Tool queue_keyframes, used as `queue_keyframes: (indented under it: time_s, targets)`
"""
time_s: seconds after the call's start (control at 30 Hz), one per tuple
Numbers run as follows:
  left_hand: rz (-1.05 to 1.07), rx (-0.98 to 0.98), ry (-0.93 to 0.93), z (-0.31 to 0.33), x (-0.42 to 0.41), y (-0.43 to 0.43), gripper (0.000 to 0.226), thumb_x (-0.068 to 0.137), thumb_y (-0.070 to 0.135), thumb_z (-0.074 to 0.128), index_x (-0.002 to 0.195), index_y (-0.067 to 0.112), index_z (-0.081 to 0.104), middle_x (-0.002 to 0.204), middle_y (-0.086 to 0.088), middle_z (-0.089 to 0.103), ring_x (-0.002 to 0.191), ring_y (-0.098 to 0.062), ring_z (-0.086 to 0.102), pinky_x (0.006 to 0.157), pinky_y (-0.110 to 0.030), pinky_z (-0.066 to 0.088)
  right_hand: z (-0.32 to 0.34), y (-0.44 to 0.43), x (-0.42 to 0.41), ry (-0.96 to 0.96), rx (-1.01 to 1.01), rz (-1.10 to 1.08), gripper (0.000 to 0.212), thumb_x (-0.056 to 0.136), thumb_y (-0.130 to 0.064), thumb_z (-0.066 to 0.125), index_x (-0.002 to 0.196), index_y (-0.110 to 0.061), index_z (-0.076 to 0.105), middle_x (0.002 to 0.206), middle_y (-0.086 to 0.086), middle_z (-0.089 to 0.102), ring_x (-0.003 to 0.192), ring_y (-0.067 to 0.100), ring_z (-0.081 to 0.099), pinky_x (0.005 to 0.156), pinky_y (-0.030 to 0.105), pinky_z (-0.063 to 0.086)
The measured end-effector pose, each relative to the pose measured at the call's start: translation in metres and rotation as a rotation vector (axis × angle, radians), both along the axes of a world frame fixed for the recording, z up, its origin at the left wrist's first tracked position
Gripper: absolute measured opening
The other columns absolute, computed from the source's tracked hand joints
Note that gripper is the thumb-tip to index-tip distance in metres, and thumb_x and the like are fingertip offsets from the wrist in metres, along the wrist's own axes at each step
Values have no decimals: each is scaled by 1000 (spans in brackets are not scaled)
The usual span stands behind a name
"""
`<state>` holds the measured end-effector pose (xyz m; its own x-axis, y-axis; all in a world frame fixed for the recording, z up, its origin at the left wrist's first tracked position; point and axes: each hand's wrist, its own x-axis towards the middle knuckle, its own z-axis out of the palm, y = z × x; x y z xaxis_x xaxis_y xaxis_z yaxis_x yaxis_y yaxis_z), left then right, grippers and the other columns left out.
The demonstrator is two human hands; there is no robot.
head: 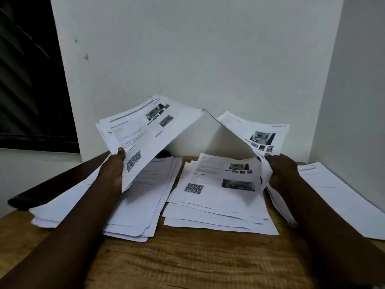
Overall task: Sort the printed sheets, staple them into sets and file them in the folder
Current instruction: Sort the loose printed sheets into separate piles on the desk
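I am working with two hands: my left hand is gripping one bundle of printed sheets, my right hand is pinching a second bundle. Three piles are lying on the one wooden table: left pile, middle pile, right pile. Two QR codes are showing, upper QR code and lower QR code. One dark flat thing is lying at the left.

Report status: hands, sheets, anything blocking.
Left hand grips a raised bundle of printed sheets. Right hand grips lifted sheets. Piles on wooden table beneath.

Printed sheets in both hands
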<state>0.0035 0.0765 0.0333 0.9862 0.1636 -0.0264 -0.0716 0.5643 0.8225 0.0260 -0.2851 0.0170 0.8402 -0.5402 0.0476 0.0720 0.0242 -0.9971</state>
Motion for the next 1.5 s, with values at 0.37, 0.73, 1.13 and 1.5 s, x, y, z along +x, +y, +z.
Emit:
queue_keyframes:
  time_s: [0.37,0.73,1.13,1.5]
  targets:
    - [41,193,-28,-3,8,-5,41,107,34,33,113,5,61,127,-8,63,120,-31,56,64,-13,49,-16,28,-15,132,-760,-59,31,85,-17,66,113,-6,59,114,20,63,108,37,58,83,34,43]
    - [-66,428,-198,-8,5,-15,36,105,30,42,131,9,55,114,-10,70,83,-15,75,58,-29,59,9,51,-19,-81,-410,213,47,95,-53,49,112,-12,65,97,6,72,86,22,66,75,31,47]
    - [-277,444,-227,-12,-4,-29,40,103,31,45,132,8,57,125,-14,68,115,-33,66,93,-50,55,14,63,-16,-224,-272,280,45,55,-35,76,97,-20,70,96,-1,75,94,24,70,90,48,55]
    - [-31,498,-93,-18,10,-7,29,100,13,54,126,1,58,118,-20,68,93,-31,68,84,-42,56,3,28,-12,-159,-349,-148,7,86,-13,55,87,-13,62,84,7,57,83,29,56,70,32,41]
